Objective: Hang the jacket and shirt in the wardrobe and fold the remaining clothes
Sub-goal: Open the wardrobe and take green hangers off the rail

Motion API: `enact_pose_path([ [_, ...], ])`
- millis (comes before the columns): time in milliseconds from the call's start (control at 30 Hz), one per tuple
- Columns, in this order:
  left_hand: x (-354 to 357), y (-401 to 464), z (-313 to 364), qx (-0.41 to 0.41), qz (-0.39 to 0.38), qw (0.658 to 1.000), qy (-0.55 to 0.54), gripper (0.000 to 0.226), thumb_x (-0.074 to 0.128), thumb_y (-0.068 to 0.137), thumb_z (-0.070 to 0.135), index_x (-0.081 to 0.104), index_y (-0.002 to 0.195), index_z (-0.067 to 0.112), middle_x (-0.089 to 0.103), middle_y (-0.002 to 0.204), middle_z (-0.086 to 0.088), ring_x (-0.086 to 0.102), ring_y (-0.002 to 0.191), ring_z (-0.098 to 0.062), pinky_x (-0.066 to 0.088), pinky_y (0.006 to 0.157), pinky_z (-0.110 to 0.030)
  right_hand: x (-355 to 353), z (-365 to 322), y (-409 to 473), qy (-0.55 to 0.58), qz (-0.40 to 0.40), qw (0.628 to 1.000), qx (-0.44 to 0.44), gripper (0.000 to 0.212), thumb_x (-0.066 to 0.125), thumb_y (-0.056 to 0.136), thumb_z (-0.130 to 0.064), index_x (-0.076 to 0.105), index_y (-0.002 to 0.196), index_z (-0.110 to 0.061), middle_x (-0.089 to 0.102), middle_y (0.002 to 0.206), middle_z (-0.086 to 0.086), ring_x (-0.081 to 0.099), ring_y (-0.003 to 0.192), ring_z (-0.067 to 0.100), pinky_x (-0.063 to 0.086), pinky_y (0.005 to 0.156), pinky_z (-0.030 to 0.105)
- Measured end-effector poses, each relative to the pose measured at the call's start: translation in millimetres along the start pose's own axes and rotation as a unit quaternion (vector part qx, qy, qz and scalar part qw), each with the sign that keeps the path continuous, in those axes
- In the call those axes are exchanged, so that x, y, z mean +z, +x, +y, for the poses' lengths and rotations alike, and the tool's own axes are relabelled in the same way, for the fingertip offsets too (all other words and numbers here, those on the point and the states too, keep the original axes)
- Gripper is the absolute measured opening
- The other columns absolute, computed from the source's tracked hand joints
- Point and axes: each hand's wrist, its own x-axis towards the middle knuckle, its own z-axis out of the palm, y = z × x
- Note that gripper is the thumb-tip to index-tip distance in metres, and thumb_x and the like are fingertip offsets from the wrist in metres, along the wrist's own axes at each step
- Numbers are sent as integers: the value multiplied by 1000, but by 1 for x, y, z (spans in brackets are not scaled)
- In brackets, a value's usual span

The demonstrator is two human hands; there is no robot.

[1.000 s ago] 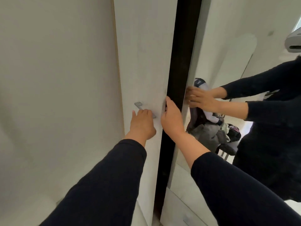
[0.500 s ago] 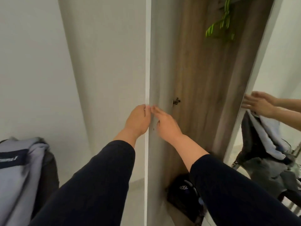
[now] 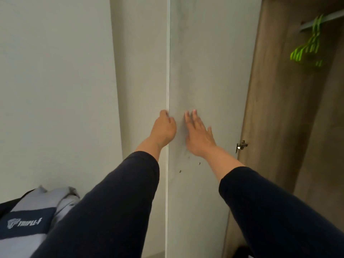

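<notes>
The white wardrobe door (image 3: 204, 71) stands open, seen almost edge-on in the middle of the view. My left hand (image 3: 163, 129) is on its outer side, fingers curled at the door's front edge. My right hand (image 3: 198, 135) presses flat on the door's inner face with straight fingers. A grey and navy jacket (image 3: 28, 220) with a white logo lies at the bottom left, partly behind my left sleeve. Green hangers (image 3: 307, 51) hang from a rail (image 3: 331, 16) inside the wardrobe at the upper right.
The wood-grain wardrobe interior (image 3: 279, 108) opens to the right of the door, with a metal hinge (image 3: 241, 146) at the door's back edge. A plain white wall (image 3: 55, 71) fills the left side. Something dark (image 3: 242, 252) lies low inside the wardrobe.
The door has swung from nearly shut to wide open. The mirror door has left the view, my right hand has flattened on the inner face, and the hangers and jacket now show.
</notes>
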Motion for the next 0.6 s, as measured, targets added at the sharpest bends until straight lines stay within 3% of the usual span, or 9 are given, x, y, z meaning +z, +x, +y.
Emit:
enact_pose_path([
  [67,-5,22,-16,-9,-3,1000,8,16,33,102,20,43,103,7,50,85,-1,48,80,-21,35,68,-27,7,-2,19,-29,4,1000,6,79,35,98,-12,-25,146,-31,-34,153,1,-25,144,19,-6,117,54],
  [133,-8,41,-29,-13,-3,1000,14,16,34,102,20,45,101,8,52,91,-3,49,85,-22,36,72,-28,16,-4,35,-43,7,999,12,74,31,101,-23,-27,145,-34,-35,153,3,-27,143,23,-8,116,56],
  [333,-11,72,-52,-49,3,999,-1,25,32,100,8,45,121,7,53,127,-9,52,104,-21,36,78,-23,40,-10,68,-53,9,998,18,74,32,101,-33,-28,143,-37,-38,152,3,-26,144,24,-7,115,57],
  [600,-6,93,-67,-44,9,999,6,34,33,98,4,41,131,6,54,126,-12,49,98,-20,37,80,-26,55,-6,87,-81,23,996,3,74,33,100,-34,-26,145,-37,-38,151,3,-25,144,25,-6,114,59],
])
